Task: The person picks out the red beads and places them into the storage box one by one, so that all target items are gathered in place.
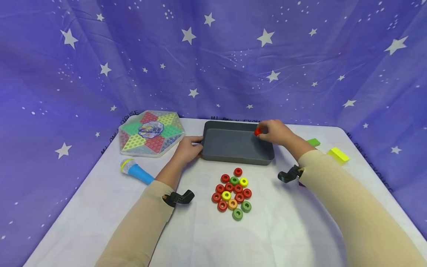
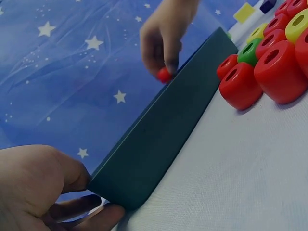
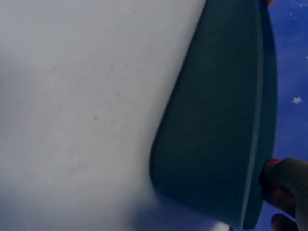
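Observation:
A shallow dark grey tray point(image 1: 237, 144) lies at the back of the white table. At its left end my left hand point(image 1: 188, 149) holds the edge; in the left wrist view, the fingers point(image 2: 108, 217) touch the corner near the rim and base. My right hand point(image 1: 275, 132) is over the tray's back right corner, pinching a red ring-shaped bead point(image 1: 258, 132) between thumb and fingers. In the right wrist view only part of that bead point(image 3: 272, 166) shows beside the fingers. In front of the tray, several red, green, yellow and orange beads point(image 1: 228, 187) sit close together.
A hexagonal Chinese checkers board point(image 1: 151, 132) lies at the back left. In front of it a blue toy microphone point(image 1: 138, 172) is partly covered by the left forearm. Green point(image 1: 313, 142) and yellow blocks point(image 1: 338, 155) lie right of the right forearm. A starry purple cloth point(image 1: 213, 66) hangs behind.

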Motion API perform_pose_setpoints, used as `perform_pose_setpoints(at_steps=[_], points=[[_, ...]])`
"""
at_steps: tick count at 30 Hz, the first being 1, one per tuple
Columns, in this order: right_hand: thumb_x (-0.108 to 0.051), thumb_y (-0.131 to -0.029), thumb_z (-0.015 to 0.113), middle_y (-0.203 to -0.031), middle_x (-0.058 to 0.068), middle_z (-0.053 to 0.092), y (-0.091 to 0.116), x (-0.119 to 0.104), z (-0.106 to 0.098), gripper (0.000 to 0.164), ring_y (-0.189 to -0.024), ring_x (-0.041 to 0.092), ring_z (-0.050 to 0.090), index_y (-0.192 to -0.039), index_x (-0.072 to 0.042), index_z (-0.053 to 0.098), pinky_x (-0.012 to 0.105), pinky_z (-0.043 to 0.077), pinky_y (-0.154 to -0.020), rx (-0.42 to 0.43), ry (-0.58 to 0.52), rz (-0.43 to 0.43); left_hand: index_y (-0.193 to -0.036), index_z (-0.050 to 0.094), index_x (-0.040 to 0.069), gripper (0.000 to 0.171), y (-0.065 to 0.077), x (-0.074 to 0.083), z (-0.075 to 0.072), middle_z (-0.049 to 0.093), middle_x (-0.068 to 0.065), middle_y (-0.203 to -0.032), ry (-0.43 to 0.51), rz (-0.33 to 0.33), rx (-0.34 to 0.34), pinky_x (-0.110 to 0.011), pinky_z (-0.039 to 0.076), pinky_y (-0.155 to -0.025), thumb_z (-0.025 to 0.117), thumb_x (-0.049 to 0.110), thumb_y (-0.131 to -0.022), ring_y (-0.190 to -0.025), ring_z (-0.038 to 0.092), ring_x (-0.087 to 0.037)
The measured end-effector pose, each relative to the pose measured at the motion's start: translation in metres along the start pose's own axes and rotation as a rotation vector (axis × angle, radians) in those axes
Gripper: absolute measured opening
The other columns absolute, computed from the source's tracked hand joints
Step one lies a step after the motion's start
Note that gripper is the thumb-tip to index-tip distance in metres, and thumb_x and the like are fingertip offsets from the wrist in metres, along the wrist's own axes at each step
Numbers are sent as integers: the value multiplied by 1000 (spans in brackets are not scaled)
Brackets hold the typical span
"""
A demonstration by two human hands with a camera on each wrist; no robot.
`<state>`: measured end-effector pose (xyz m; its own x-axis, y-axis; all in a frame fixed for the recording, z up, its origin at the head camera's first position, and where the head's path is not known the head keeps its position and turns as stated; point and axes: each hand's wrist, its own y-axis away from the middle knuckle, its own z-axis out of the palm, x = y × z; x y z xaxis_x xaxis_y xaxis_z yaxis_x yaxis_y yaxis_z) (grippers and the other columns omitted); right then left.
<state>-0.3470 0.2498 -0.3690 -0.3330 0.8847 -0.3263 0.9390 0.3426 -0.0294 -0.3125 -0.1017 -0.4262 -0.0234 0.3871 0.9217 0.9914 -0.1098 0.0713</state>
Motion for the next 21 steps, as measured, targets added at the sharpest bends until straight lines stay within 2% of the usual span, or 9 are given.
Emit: perform_pose_setpoints(at_steps=[2, 5, 9, 11, 16, 21], points=[[-20, -90, 73, -108, 14, 72, -10, 1, 7, 34, -100, 31, 63, -120, -3, 70, 50, 54, -89, -14, 61, 25, -142, 59, 8, 52, -1, 0, 0, 61, -15, -139, 4, -1, -2, -32, 63, -74, 56, 5, -91, -106, 67, -26], [-22, -90, 74, -104, 12, 71, -18, 1, 17, 32, -97, 33, 60, -117, -5, 72, 49, 54, -85, -28, 152, 47, -142, 59, 7, 52, -2, -1, 0, 61, -15, -138, 6, 1, 2, -31, 63, -73, 56, 4, -90, -104, 67, -25], [-26, -91, 74, -98, 10, 69, -19, 1, 25, 30, -96, 34, 53, -115, -8, 73, 48, 52, -76, -42, 239, 58, -141, 60, 7, 52, -2, -3, 2, 63, -15, -137, 7, 4, 15, -31, 63, -71, 56, 4, -90, -101, 68, -24], [-27, -91, 74, -101, 10, 69, -18, 1, 27, 34, -98, 34, 51, -119, -8, 72, 49, 51, -76, -40, 251, 62, -141, 61, 7, 51, -2, -3, 2, 63, -14, -136, 10, 5, 18, -31, 63, -70, 57, 4, -90, -100, 68, -24], [-30, -91, 74, -118, 14, 68, -8, -5, 21, 49, -106, 37, 52, -132, -8, 65, 55, 50, -84, 35, 188, 20, -140, 62, 7, 50, -4, -4, 1, 64, -14, -133, 9, 5, 26, -31, 63, -71, 57, 5, -90, -102, 68, -25], [-30, -92, 74, -117, 15, 69, 24, -17, 16, 47, -110, 36, 58, -131, -5, 65, 56, 48, -95, 101, 59, -132, -140, 62, 8, 49, -5, -4, 1, 63, -13, -135, 15, 1, 20, -31, 63, -72, 58, 7, -91, -106, 67, -26]])
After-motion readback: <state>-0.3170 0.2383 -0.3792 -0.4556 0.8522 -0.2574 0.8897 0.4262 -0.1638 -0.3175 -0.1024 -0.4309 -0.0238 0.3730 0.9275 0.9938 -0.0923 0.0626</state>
